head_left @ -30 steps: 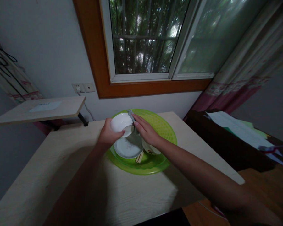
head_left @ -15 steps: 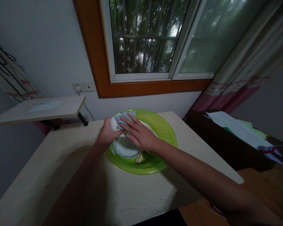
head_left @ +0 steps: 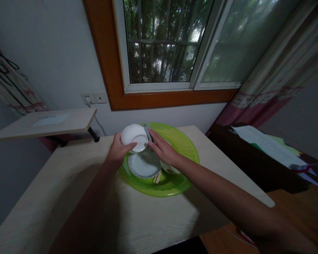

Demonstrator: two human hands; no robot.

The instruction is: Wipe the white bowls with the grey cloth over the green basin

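My left hand (head_left: 118,150) grips a white bowl (head_left: 131,134) by its left side, thumb across its outside. The bowl is tipped so that its underside and foot ring face me. A grey cloth (head_left: 148,132) is in my right hand (head_left: 164,152), pressed against the bowl's right rim with the fingers stretched along it. Below them, in a round green basin (head_left: 185,143), lie a white plate (head_left: 143,166), the ends of light wooden chopsticks (head_left: 157,177) and a patterned bowl (head_left: 170,169), partly hidden by my right hand and forearm.
The basin stands on a pale wooden table (head_left: 153,218). A raised shelf (head_left: 69,123) with a paper label is at the left. Behind are a wall socket (head_left: 93,98) and a window (head_left: 169,46). Papers (head_left: 265,144) lie on dark furniture at the right.
The grey cloth and my right hand have moved right, off the bowl's outer face to its rim. More of the bowl's underside now shows. My left hand keeps its grip.
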